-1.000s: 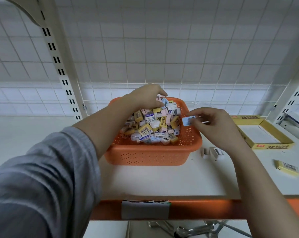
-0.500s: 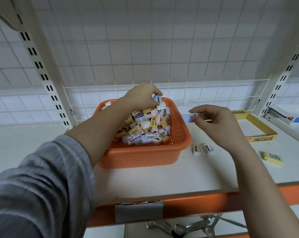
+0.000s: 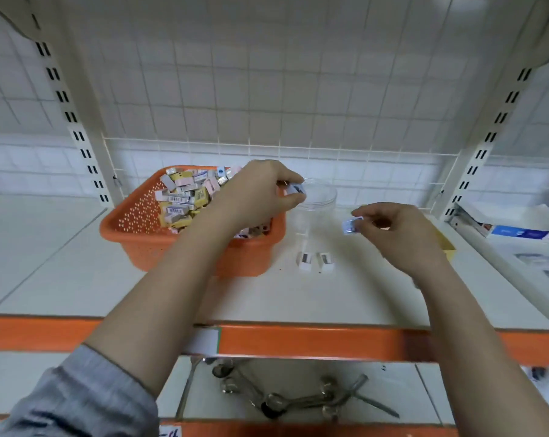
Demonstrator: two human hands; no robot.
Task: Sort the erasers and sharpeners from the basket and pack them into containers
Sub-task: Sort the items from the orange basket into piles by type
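White eraser (image 3: 296,188) in left grip (image 3: 260,192)

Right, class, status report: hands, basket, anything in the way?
Left hand pinches small blue-white item beside clear jar. Right hand pinches another. Orange basket full. Nothing blocking.
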